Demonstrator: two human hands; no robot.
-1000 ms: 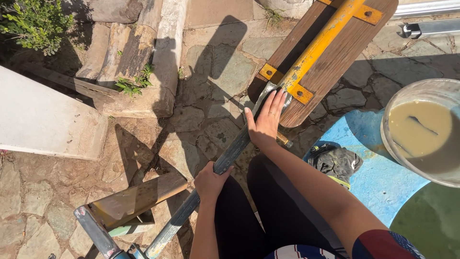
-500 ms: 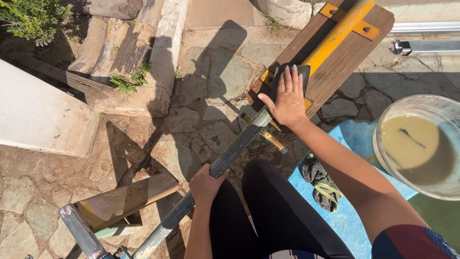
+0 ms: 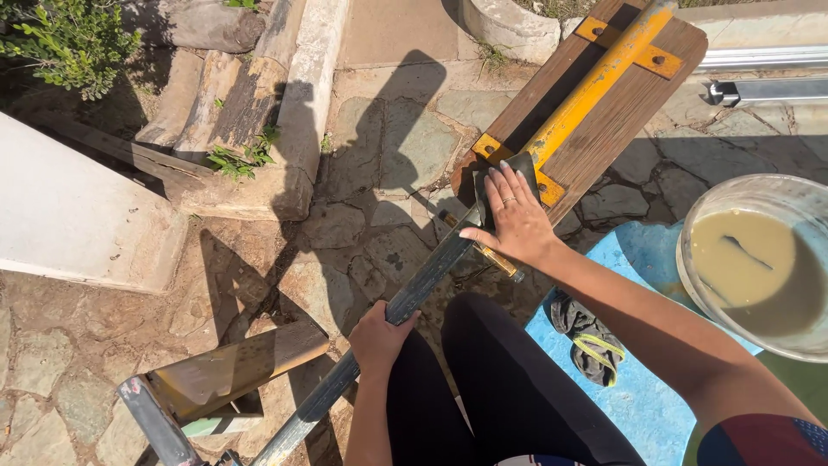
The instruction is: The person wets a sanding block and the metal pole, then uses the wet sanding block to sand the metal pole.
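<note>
Metal bar [image 3: 414, 289] end under right hand [image 3: 516, 220]

A long grey metal bar [image 3: 405, 298] is running diagonally across the stone-paved ground [image 3: 379, 155], its far end lying on a brown wooden board with yellow metal brackets [image 3: 604, 112]. The right hand [image 3: 517, 220] is pressing on that end; the left hand [image 3: 377, 338] is gripping the bar nearer the body. A clear round bowl of murky liquid [image 3: 759, 263] is sitting to the right, with a white slab [image 3: 78, 211] lying to the left.
</note>
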